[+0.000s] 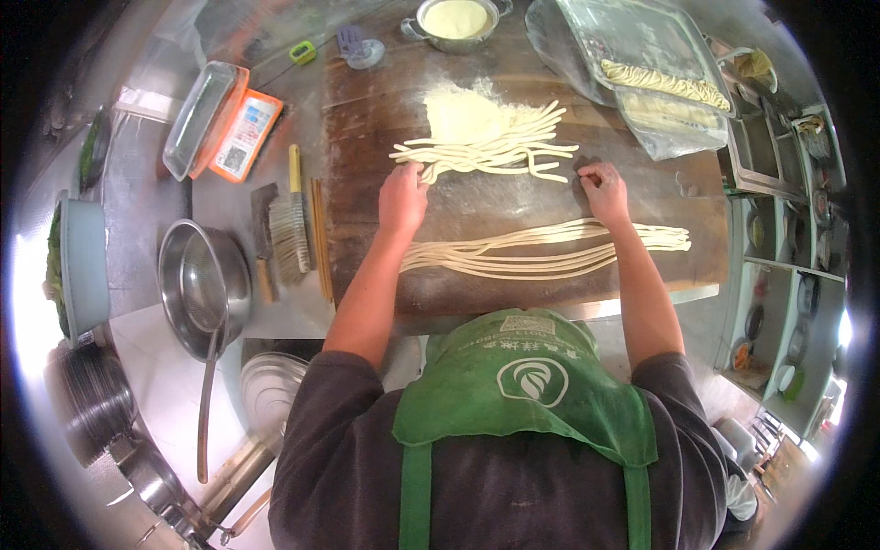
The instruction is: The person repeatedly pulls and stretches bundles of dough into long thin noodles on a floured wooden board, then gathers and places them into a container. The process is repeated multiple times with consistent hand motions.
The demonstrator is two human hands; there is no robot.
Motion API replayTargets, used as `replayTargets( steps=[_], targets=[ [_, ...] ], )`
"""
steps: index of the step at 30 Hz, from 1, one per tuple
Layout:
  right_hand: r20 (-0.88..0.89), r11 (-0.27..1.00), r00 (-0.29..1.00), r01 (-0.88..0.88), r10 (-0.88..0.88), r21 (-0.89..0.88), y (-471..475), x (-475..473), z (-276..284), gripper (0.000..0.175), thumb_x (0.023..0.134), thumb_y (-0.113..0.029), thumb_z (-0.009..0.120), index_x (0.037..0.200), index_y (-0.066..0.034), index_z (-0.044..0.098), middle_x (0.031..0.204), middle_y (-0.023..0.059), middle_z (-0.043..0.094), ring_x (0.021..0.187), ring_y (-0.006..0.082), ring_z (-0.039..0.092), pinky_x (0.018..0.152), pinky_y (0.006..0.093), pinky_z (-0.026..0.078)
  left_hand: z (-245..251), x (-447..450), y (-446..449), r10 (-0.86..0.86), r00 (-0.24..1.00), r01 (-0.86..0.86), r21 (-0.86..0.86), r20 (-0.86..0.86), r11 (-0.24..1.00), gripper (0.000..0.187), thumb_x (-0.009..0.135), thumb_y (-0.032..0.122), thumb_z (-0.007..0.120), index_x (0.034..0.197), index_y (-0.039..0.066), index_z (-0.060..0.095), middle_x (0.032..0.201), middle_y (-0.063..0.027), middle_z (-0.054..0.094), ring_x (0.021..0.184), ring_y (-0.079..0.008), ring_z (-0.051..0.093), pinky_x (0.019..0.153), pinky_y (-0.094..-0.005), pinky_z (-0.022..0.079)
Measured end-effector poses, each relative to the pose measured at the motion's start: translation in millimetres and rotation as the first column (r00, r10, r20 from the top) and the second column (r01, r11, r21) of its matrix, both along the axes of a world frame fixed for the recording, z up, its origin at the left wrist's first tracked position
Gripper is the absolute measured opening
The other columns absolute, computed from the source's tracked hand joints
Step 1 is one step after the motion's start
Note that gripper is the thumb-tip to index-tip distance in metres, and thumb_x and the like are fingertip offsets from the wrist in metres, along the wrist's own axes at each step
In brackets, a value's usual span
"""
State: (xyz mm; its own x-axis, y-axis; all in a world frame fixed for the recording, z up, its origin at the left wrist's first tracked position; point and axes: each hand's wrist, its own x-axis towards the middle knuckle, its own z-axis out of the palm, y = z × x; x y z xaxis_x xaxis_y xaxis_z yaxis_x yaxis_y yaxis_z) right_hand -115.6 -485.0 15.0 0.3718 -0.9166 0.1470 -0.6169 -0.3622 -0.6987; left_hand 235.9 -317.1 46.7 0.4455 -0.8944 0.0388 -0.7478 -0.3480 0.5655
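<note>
On a floured wooden board (495, 299), a bundle of dough strands (481, 157) lies crosswise with several loose ends fanned to the right. My left hand (403, 199) is at the bundle's left end, its fingers closed around the end of the strands. Just off the right ends is my right hand (606, 192), fingertips drawn together, with no dough visible in it. A second group of long dough strands (509, 258) stretches along the board nearer to me, passing beneath both forearms. Beyond the first bundle lies a heap of pale flour (462, 117).
A two-handled metal pot of flour (455, 19) stands at the back. A clear tray (653, 41) at the back right holds twisted dough strands (665, 85). Left are a bristle brush (287, 227), wooden sticks (320, 237), an orange-rimmed container (210, 120), and a strainer (204, 292) in a metal basin (237, 275).
</note>
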Motion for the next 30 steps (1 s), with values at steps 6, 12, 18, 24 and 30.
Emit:
replayTargets(
  steps=[6, 12, 18, 24, 30],
  targets=[
    [0.009, 1.000, 1.000, 0.009, -0.009, -0.012, 1.3, 0.1, -0.4, 0.011, 0.081, -0.003, 0.068, 0.090, -0.0075, 0.072, 0.090, 0.0094, 0.066, 0.076, 0.0224, 0.065, 0.071, 0.0336, 0.053, -8.7, -3.9, -2.9, -0.090, 0.996, 0.092, -0.139, 0.021, 0.986, 0.009, 0.083, 0.011, 0.069, 0.088, 0.004, 0.067, 0.101, -0.0169, 0.064, 0.095, -0.0368, 0.062, 0.082, -0.0459, 0.050],
    [0.004, 1.000, 1.000, 0.011, -0.011, 0.021, -0.2, -0.2, -1.0, 0.011, 0.081, -0.004, 0.069, 0.090, -0.0074, 0.072, 0.092, 0.0094, 0.066, 0.077, 0.0225, 0.065, 0.071, 0.0337, 0.053, -7.0, -4.5, -1.7, -0.138, 0.990, 0.136, -0.076, -0.011, 0.988, 0.006, 0.081, 0.009, 0.069, 0.084, 0.005, 0.066, 0.095, -0.0143, 0.065, 0.089, -0.0360, 0.060, 0.078, -0.0454, 0.049],
    [-0.001, 1.000, 1.000, 0.024, -0.024, 0.008, 1.2, -0.1, -1.1, 0.012, 0.081, -0.003, 0.069, 0.091, -0.0077, 0.072, 0.093, 0.0097, 0.066, 0.078, 0.0220, 0.066, 0.071, 0.0328, 0.053, 1.8, 18.3, -2.9, -0.046, 0.985, 0.075, -0.168, 0.169, 0.983, 0.014, 0.080, 0.008, 0.069, 0.094, 0.007, 0.068, 0.094, -0.0117, 0.067, 0.089, -0.0330, 0.061, 0.083, -0.0427, 0.048],
    [0.014, 0.999, 1.000, 0.027, -0.028, 0.029, 1.1, -0.6, -0.7, 0.012, 0.081, -0.004, 0.069, 0.091, -0.0081, 0.072, 0.093, 0.0097, 0.067, 0.077, 0.0220, 0.066, 0.071, 0.0334, 0.053, 1.1, 35.6, -16.6, 0.091, 0.995, -0.091, 0.007, -0.033, 0.996, 0.014, 0.079, 0.012, 0.073, 0.092, 0.006, 0.070, 0.094, -0.0092, 0.068, 0.094, -0.0312, 0.061, 0.087, -0.0407, 0.049],
    [0.035, 1.000, 0.999, 0.007, -0.007, -0.003, 2.1, -1.1, -2.0, 0.012, 0.081, -0.004, 0.069, 0.091, -0.0078, 0.072, 0.092, 0.0094, 0.067, 0.078, 0.0225, 0.066, 0.072, 0.0334, 0.054, 0.6, 40.9, -13.9, -0.009, 0.976, 0.022, -0.055, 0.219, 0.998, 0.013, 0.080, 0.016, 0.075, 0.087, 0.006, 0.069, 0.103, -0.0122, 0.065, 0.103, -0.0335, 0.058, 0.089, -0.0425, 0.049]
  ],
)
